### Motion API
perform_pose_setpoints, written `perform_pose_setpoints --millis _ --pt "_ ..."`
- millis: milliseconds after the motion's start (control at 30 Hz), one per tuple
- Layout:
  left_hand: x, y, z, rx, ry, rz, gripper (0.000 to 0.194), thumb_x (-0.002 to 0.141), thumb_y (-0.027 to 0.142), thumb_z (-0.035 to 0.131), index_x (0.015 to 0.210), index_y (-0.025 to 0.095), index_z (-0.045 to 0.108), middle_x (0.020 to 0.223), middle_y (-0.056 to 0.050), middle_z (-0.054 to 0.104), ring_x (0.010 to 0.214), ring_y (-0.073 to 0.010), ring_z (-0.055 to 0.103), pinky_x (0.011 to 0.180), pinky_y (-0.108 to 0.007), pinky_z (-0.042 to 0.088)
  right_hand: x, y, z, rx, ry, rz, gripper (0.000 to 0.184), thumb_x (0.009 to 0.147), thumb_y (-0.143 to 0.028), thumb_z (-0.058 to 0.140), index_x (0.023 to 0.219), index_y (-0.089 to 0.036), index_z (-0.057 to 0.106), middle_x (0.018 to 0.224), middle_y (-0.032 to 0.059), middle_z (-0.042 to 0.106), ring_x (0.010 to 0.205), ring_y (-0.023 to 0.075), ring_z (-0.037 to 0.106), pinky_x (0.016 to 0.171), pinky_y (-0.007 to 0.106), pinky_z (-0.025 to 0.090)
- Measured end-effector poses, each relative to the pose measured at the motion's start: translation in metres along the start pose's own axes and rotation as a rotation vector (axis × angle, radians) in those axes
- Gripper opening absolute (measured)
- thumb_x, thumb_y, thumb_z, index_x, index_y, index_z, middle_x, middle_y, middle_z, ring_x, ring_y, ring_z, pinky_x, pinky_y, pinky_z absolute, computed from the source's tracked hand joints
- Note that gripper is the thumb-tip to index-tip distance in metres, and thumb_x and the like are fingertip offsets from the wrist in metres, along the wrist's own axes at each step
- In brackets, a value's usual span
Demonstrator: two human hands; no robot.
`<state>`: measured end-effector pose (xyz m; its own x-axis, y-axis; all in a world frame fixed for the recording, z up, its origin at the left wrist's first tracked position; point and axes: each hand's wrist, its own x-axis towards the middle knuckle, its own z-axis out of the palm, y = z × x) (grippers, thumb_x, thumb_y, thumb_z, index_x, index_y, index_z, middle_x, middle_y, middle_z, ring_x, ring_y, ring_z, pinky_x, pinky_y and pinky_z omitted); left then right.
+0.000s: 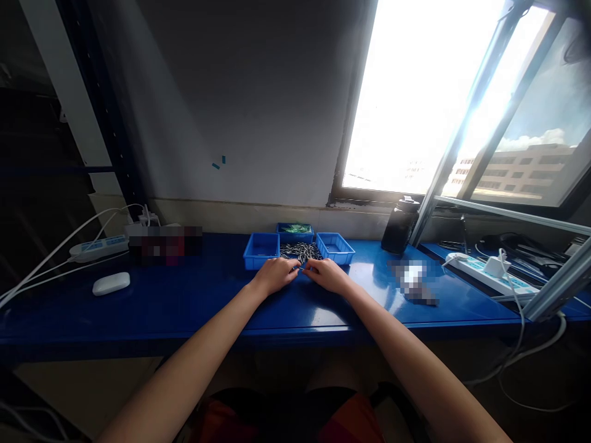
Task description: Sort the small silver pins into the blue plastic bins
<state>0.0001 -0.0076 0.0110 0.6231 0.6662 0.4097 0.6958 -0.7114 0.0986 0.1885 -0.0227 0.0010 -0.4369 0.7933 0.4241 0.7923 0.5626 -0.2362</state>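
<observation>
The left hand and right hand nearly meet at the front of a pile of small metal pieces, fingers curled in and thumbs close to the fingertips. Both seem to pinch one thin piece between them — it is too small to tell what it is. Its long axis runs roughly left to right, from one hand to the other; which end is which I cannot tell. The pile's pieces point every way, between a left blue bin and a right blue bin — any markings are too small to read.
</observation>
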Motion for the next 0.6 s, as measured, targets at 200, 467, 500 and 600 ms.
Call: perform_pose_setpoints --millis 200,467,500,600 --pt "0.0004 0.0005 0.0012 -0.017 -0.069 -0.025 0.028 0.081 0.036 0.041 0.097 0.024 0.06 0.075 -0.002 0.064 0.066 -0.0164 0.059 0.055 -0.022 0.038 -0.0017 -0.0063 -0.0053 -0.014 0.027 -0.039 0.024 0.084 -0.036 0.041 0.085 -0.019 0.059 0.06 -0.0003 0.054 0.053 0.0085 0.044 0.053 0.019 0.028" --pt "0.001 -0.0006 0.0004 -0.143 -0.05 -0.076 0.03 0.08 0.039 0.041 0.095 0.023 0.06 0.074 -0.001 0.063 0.067 -0.016 0.057 0.053 -0.022 0.036 -0.0003 -0.0044 -0.0057 0.043 0.076 -0.025 0.021 0.081 -0.033 0.045 0.083 -0.017 0.06 0.058 -0.0011 0.054 0.051 0.007 0.042 0.053 0.018 0.028" --pt "0.0014 -0.0013 0.0006 -0.164 -0.036 -0.097 0.029 0.079 0.039 0.041 0.094 0.022 0.06 0.073 -0.001 0.063 0.066 -0.0158 0.057 0.052 -0.021 0.036 0.0004 -0.0029 -0.0046 0.053 0.087 -0.021 0.021 0.081 -0.033 0.046 0.082 -0.017 0.06 0.057 -0.0016 0.053 0.051 0.0068 0.041 0.053 0.018 0.028" --pt "0.0026 -0.002 0.0013 -0.238 0.03 -0.134 0.028 0.078 0.039 0.044 0.091 0.019 0.06 0.069 -0.001 0.061 0.061 -0.0139 0.054 0.051 -0.021 0.035 0.0019 0.0015 -0.0004 0.081 0.083 -0.002 0.019 0.079 -0.032 0.049 0.081 -0.017 0.061 0.055 -0.0024 0.051 0.049 0.0064 0.039 0.051 0.018 0.027"
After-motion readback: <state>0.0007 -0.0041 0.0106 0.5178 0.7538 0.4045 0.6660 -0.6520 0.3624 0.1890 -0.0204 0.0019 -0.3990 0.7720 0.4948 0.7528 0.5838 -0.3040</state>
